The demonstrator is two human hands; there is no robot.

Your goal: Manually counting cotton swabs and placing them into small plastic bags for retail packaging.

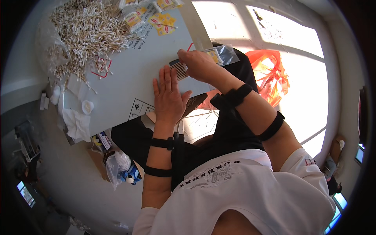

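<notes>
White T-shirt [258, 188], short-sleeved; dark lettering [219, 164] and grey motif [213, 176] on chest; small red-and-dark patch [310, 161], right sleeve. Black trousers [245, 68]. Left forearm [158, 157]: two black straps [159, 143], black module [177, 139] nearer wrist. Right forearm [256, 109]: two black straps [273, 126], boxy black module [220, 102] nearer wrist. Left hand [169, 92], right hand [198, 64]: bare.

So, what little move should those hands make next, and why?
Perhaps ease the fingers of the left hand lightly against the row of swabs to steady it: that hand lies flat right beside the row, while the right hand is curled over its other side.
</notes>
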